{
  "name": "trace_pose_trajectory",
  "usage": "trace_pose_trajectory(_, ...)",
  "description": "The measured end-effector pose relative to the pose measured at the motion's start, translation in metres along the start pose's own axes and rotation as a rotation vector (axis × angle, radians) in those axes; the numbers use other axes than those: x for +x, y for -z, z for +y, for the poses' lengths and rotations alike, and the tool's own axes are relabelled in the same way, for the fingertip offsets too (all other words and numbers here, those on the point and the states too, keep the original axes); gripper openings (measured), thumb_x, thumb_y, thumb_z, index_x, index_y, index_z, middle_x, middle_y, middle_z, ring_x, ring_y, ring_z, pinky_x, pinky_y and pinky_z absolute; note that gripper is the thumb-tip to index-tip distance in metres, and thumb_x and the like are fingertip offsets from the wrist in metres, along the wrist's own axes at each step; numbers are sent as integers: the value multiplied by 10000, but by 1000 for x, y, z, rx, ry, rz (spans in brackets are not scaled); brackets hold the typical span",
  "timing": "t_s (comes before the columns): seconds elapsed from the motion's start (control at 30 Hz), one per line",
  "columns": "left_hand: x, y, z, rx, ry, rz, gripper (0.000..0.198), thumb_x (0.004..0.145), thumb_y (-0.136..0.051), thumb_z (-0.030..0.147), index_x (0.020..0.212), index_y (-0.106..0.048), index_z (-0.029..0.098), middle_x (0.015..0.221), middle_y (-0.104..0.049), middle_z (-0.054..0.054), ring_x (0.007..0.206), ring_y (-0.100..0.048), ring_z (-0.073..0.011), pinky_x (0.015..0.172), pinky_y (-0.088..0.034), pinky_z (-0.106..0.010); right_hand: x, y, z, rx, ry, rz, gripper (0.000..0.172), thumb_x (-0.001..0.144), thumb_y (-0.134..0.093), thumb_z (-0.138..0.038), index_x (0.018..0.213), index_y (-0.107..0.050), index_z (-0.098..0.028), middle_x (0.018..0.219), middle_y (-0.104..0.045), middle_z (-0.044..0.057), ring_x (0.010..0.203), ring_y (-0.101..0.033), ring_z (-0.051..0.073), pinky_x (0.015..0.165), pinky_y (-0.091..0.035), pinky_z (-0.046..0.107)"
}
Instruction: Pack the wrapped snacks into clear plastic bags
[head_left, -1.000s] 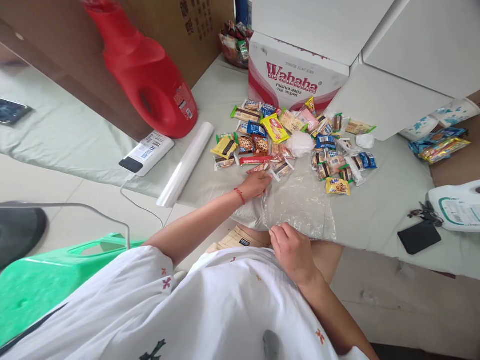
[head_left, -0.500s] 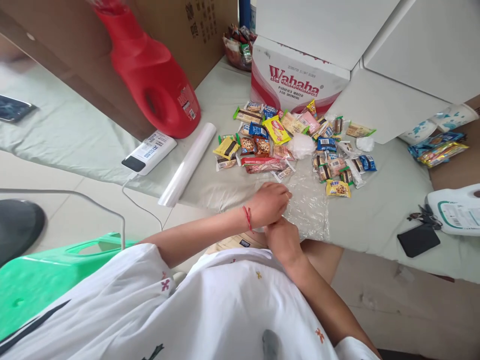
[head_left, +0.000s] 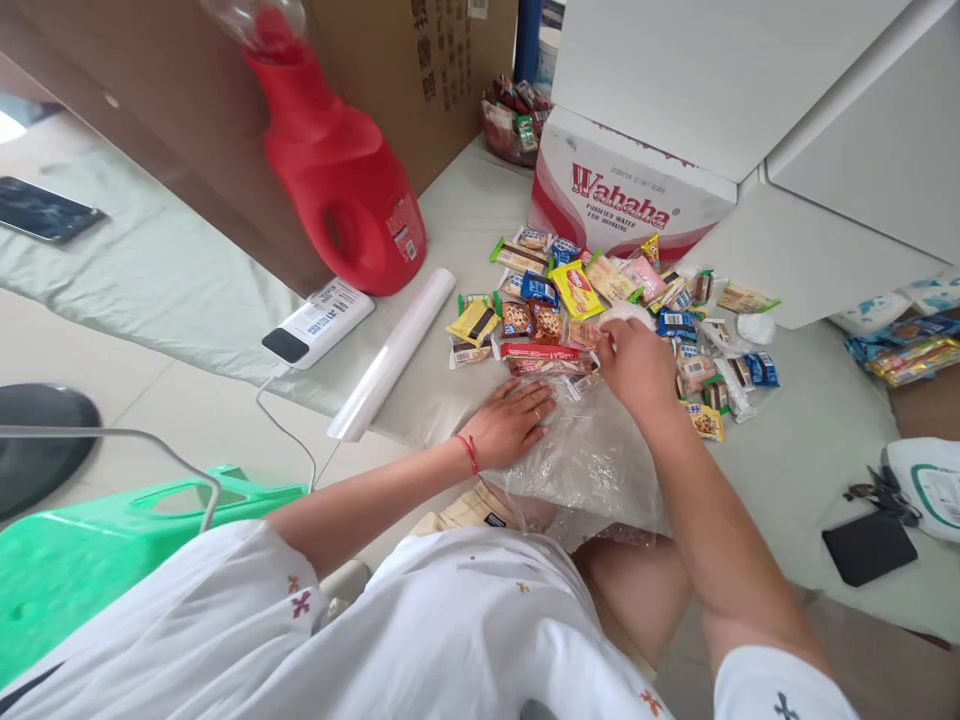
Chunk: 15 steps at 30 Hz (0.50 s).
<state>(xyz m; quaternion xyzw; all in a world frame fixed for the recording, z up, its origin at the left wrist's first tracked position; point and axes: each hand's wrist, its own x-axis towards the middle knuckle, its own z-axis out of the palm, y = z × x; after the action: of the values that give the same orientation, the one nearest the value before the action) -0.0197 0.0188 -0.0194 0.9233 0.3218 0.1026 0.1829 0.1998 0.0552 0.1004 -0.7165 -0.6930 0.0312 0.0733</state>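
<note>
Right hand (head_left: 636, 368) had left the plastic bag (head_left: 592, 465) for the snacks (head_left: 576, 290) (grip unclear); left hand (head_left: 514, 420) lay flat, open-palmed, on the seemingly unfilled bag.

Crinkly clear plastic bag (head_left: 592, 460) glints; at twelve o'clock, glossy foil wrappers (head_left: 574, 290). Red jug (head_left: 337, 190) at ten, smooth shiny plastic. Matt cloth (head_left: 150, 290) underneath; box (head_left: 622, 190) is printed cardboard.
</note>
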Motion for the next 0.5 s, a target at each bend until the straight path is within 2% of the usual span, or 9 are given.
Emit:
trace_pose_trajectory(0.07, 1, 0, 0, -4, -4, -2, 529, 1097, -348, 442, 1523, -541, 196, 1638, -471, -114, 1549, -404, -255, 1294, -215, -506, 59, -11, -12, -117, -50, -53, 391, 1018, -513, -333, 1302, -658, -107, 1268, -674, 236, 1072, -707, 324, 883, -532, 397)
trace_pose_trajectory(0.13, 1, 0, -1, -11, -2, -6, 546, 1097, -337, 462, 1528, -535, 192, 1639, -469, -114, 1550, -402, -251, 1297, -214, -503, 105, -28, -24, -169, -96, -150, 507, 979, -611, -377, 1376, -601, -62, 1315, -655, 267, 1170, -684, 359, 939, -533, 428)
trace_pose_trajectory(0.23, -1, 2, -2, -22, 7, -13, 610, 1073, -367, 546, 1537, -528, 185, 1653, -448, -117, 1575, -356, -277, 1301, -206, -515, 143, -49, -33, -163, -162, -292, 567, 927, -712, -395, 1362, -609, -46, 1305, -671, 276, 1255, -650, 367, 1002, -522, 456)
trace_pose_trajectory(0.3, -1, 4, -2, -28, 8, -14, 656, 1051, -392, 587, 1549, -514, 177, 1669, -422, -120, 1598, -300, -305, 1306, -184, -536, 149, -51, -32, -139, -186, -326, 556, 908, -737, -373, 1353, -616, -63, 1301, -677, 264, 1254, -650, 362, 1002, -526, 464)
trace_pose_trajectory(0.37, -1, 5, -1, -34, 1, -16, 669, 1044, -404, 582, 1563, -493, 171, 1685, -393, -121, 1611, -263, -317, 1311, -155, -550, 140, -39, -30, -115, -148, -284, 638, 881, -766, -376, 1411, -573, -78, 1337, -650, 253, 1230, -654, 365, 997, -533, 477)
trace_pose_trajectory(0.43, -1, 5, -1, -42, 0, -18, 668, 1039, -420, 561, 1573, -477, 164, 1697, -368, -124, 1616, -249, -319, 1316, -132, -554, 117, -16, -25, -94, -50, -177, 762, 857, -789, -397, 1495, -499, -98, 1392, -595, 233, 1221, -646, 365, 1007, -530, 501)
trace_pose_trajectory(0.5, 0, 6, -1, -54, 2, -24, 666, 1027, -450, 539, 1576, -473, 161, 1705, -351, -130, 1616, -245, -324, 1317, -127, -556, 80, 14, -19, -65, 88, -72, 823, 853, -787, -407, 1552, -447, -137, 1427, -545, 200, 1233, -625, 360, 1017, -529, 517)
